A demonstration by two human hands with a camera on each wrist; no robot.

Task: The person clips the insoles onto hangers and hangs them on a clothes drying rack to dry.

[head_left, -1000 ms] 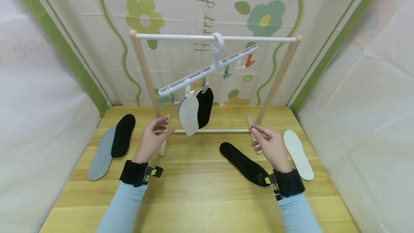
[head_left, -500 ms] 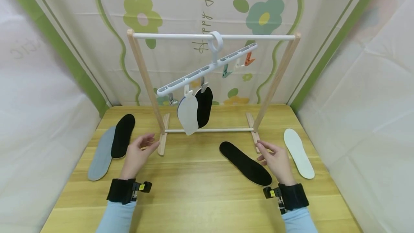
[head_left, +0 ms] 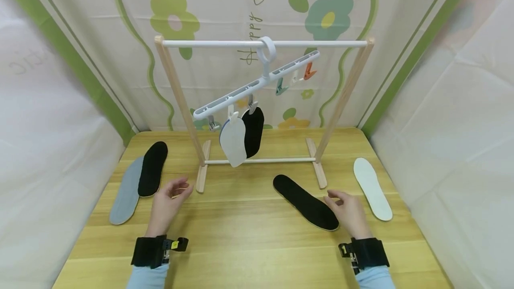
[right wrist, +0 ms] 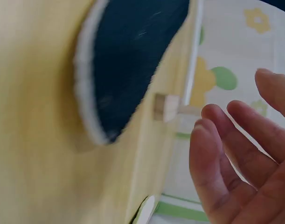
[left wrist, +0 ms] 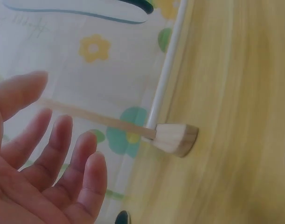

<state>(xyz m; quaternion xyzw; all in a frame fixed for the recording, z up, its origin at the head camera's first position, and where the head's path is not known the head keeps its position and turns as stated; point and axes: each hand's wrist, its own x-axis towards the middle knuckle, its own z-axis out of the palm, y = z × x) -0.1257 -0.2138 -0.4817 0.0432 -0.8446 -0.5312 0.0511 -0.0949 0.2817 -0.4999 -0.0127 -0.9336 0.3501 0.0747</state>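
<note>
By the left edge of the table [head_left: 241, 253] lie grey and black insoles [head_left: 153, 169], then the empty, loosely curled left hand [head_left: 168, 202]. Clipped insoles [head_left: 233, 142] hang midway. Toward the right edge come a long black insole [head_left: 299, 200], the likewise empty right hand [head_left: 348, 212], a white insole [head_left: 371, 188].

**Left hand [head_left: 165, 208] and right hand [head_left: 350, 214], well apart**

Left: fingers [left wrist: 88, 172] loosely bent, thumb [left wrist: 18, 95] standing clear of them. Right: fingers [right wrist: 205, 156] likewise loosely bent, thumb [right wrist: 275, 93] apart. Black wristbands [head_left: 147, 252], one each side. Light-blue sleeves [head_left: 147, 277], cut by the head view's lower edge.
</note>
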